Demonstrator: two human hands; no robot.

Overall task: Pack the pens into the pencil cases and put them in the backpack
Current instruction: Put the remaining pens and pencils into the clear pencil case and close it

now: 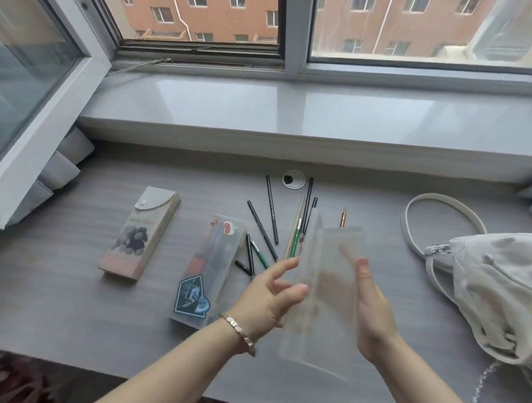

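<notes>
I hold a frosted translucent pencil case (328, 283) above the grey desk, tilted lengthwise away from me. My right hand (371, 309) grips its right side, thumb on top and fingers showing through the plastic. My left hand (269, 296) is at its left edge, with the fingers loosely spread and touching it. Several pens and pencils (269, 226) lie scattered on the desk beyond the case. A second clear case with stickers (210, 269) lies to the left, pens inside. Further left lies a card-coloured case with a snap flap (141, 232). A pale backpack (495, 290) sits at the right.
The desk (71, 299) runs under a wide windowsill (293, 111). An opened window sash (35, 84) juts in at the left. A round cable hole (293, 179) sits at the desk's back. The backpack's strap (435, 205) loops over the desk.
</notes>
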